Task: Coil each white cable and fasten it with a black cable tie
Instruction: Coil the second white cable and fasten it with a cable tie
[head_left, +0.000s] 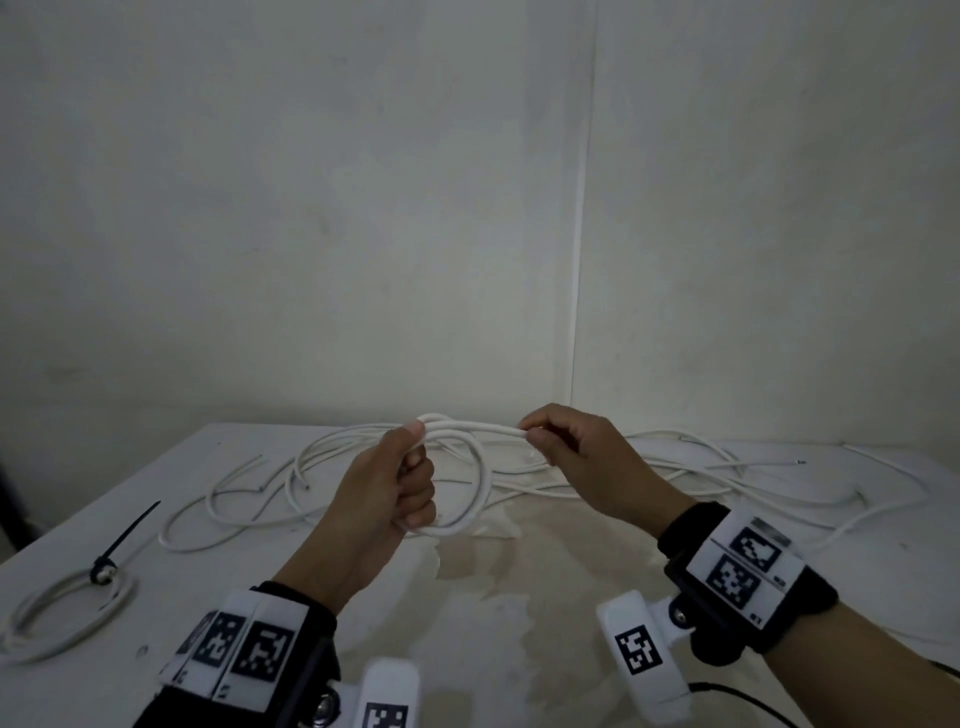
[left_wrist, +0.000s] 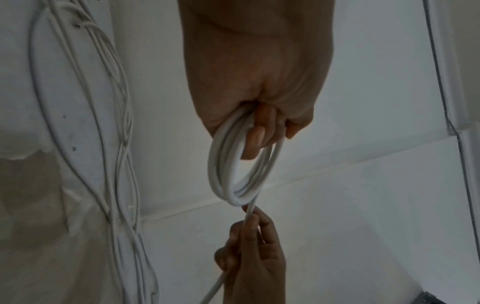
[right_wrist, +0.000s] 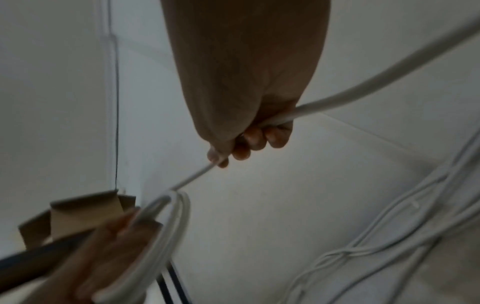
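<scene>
While left hand (head_left: 400, 488) clamps the coil (head_left: 467, 499) w/ a closed grip, right hand (head_left: 566, 447) pinches the cable (head_left: 478, 428) just beside it: feed slack evenly, match loop size, avoid twists.

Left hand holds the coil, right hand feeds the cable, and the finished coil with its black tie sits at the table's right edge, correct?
Not quite: the finished coil with its black cable tie lies at the table's left edge, as the head view shows. The rest stands.
</scene>
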